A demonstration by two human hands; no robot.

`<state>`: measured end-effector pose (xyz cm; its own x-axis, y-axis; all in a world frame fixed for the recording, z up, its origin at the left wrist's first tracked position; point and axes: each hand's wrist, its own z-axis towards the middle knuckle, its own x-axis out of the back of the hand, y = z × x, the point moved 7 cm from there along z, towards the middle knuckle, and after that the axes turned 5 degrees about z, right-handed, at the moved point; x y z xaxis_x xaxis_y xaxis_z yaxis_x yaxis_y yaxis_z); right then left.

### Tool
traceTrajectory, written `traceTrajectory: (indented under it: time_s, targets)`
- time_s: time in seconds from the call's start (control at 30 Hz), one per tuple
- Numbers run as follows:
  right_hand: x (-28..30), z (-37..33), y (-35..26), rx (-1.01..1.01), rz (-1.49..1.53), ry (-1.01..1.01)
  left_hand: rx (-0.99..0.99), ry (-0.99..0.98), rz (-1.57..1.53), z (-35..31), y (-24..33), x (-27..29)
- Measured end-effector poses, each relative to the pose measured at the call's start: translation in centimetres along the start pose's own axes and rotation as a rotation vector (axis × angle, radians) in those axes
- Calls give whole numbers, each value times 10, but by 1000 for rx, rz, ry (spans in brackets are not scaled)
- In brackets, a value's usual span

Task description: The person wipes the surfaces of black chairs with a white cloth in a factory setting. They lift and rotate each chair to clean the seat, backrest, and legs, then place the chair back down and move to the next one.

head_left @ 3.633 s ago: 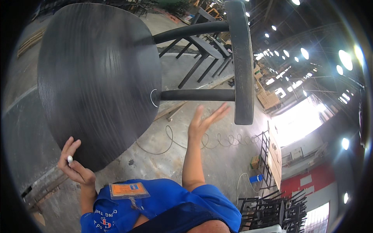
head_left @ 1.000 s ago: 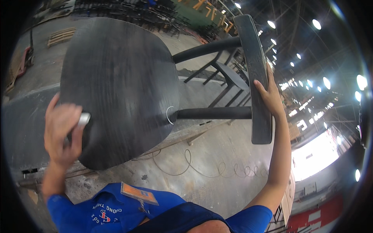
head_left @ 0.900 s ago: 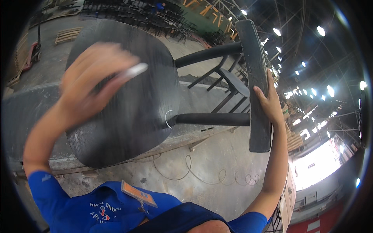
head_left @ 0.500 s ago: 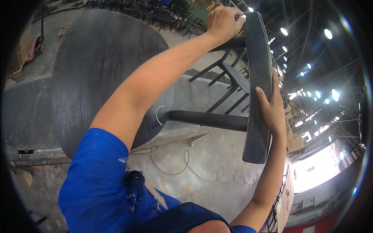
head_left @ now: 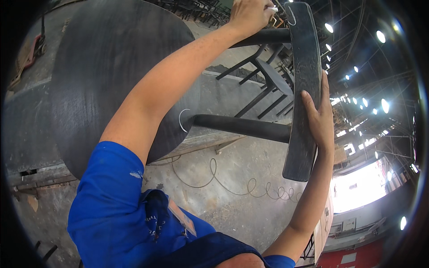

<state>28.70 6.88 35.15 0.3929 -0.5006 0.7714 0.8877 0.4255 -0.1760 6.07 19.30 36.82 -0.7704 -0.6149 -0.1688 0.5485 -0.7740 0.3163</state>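
A black chair lies with its round wood-grained seat point(head_left: 120, 85) toward the left and its curved backrest point(head_left: 304, 89) toward the right. Two dark posts point(head_left: 241, 126) join them. Pinched in the fingers of my left hand point(head_left: 250, 17) is a short white chalk point(head_left: 273, 8), just left of the backrest's far end and apart from it. A white curved mark point(head_left: 292, 16) shows on that end; another curved mark point(head_left: 182, 120) is on the seat by the near post. My right hand point(head_left: 321, 120) grips the backrest's right edge, thumb on its face, fingers partly hidden behind.
The seat rests over a grey worktable point(head_left: 29, 120). Behind the posts stands another dark chair point(head_left: 272, 78). A thin coiled hose point(head_left: 212, 172) lies on the concrete floor. A red pallet truck point(head_left: 33, 56) is at far left, and many dark chairs point(head_left: 192, 9) stand at the back.
My left hand has come away from the backrest's far end with the chalk, and a white curved mark now shows there. My right hand keeps its hold. The view has shifted slightly.
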Motion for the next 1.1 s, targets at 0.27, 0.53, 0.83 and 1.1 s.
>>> traceTrajectory:
  time_s: [0.27, 0.53, 0.83, 1.1]
  targets:
    - [-1, 13, -6, 37, 44, 12, -356, -9, -168, -61, 55, -25]
    - [1, 8, -9, 25, 75, -1, -578, -34, -27, -89, 64, -16]
    - [-3, 25, -5, 65, 96, -37, -777, -390, -18, -78, 67, 26]
    - [-32, 75, 5, -29, 222, -183, -657, -439, 396, -30, -27, 272]
